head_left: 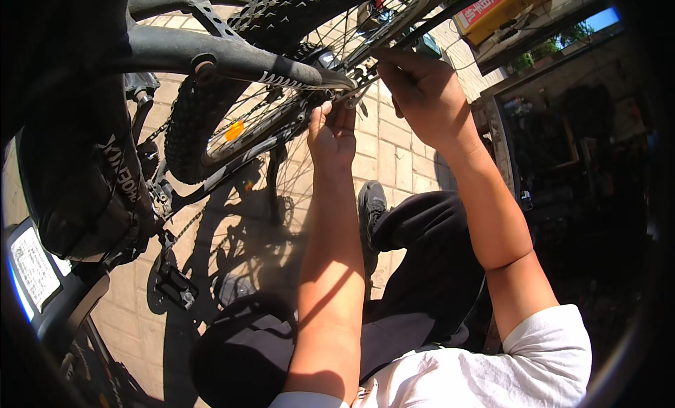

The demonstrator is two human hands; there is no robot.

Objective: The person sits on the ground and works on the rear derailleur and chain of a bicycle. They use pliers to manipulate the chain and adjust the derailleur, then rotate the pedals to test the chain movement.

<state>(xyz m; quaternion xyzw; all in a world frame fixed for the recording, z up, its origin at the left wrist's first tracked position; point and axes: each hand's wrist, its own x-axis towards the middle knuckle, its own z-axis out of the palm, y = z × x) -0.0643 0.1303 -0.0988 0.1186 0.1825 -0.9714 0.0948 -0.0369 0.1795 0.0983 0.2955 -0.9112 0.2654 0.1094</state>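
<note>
A dark grey bicycle frame (232, 53) fills the upper left, with a knobbly black tyre (188, 126) and spoked wheel beneath its tubes. My left hand (334, 137) reaches up to the underside of the wheel's axle end (351, 84), fingers curled against small metal parts there. What it grips is hidden. Across the axle, my right hand (429, 98) is closed, with thumb and forefinger pinched together near the wheel; whatever lies between them cannot be made out. An orange reflector (234, 131) sits among the spokes, close to the chain-side tube.
A black bag-like case (77, 190) hangs on the frame at left, above a pedal (177, 285). My shoe (373, 200) rests on sunlit paving (397, 162). At upper right stands a yellow box (492, 21) with a red label. Dark shelving (569, 141) holds clutter in shade.
</note>
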